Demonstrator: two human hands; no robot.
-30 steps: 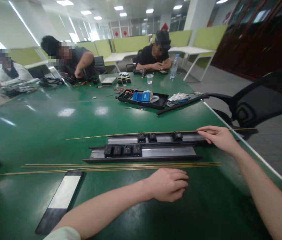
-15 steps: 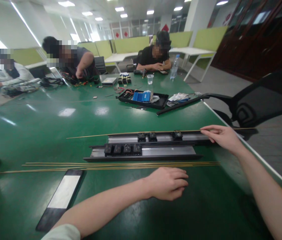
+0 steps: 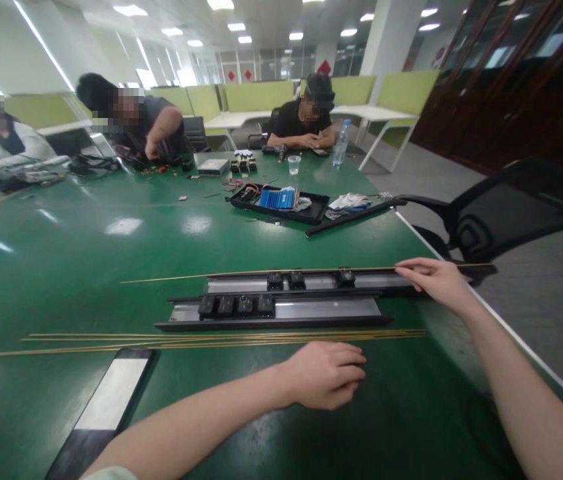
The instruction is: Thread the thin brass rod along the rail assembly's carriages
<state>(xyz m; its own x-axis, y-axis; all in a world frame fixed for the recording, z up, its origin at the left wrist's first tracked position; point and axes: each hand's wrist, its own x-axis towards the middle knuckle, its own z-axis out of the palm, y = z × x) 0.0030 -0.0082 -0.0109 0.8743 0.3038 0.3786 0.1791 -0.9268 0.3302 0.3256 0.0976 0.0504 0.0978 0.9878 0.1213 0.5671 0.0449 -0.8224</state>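
My right hand (image 3: 438, 283) pinches a long thin brass-coloured rod (image 3: 171, 277) near its right end. The rod runs along the back edge of the farther channel rail (image 3: 321, 281), which bears three black blocks (image 3: 296, 279). A nearer channel rail (image 3: 328, 309) holds several black blocks (image 3: 246, 305) side by side at its left half. My left hand (image 3: 324, 375) rests palm down on the table with loosely bent fingers, holding nothing visible. Just beyond it lie several loose thin rods (image 3: 201, 342).
A black slab with a white panel (image 3: 114, 390) lies beside my left forearm. Farther back on the green table (image 3: 171, 247) are a black tray (image 3: 316, 212), cloth gloves (image 3: 348, 205), a black bar (image 3: 331, 225), a cup (image 3: 294, 165) and a bottle (image 3: 341, 143). Several people sit beyond; a chair (image 3: 521, 207) stands right.
The whole view has shifted slightly, with the table things a little left and lower. A hand at the left edge has left view. My right hand keeps its pinch on the rod.
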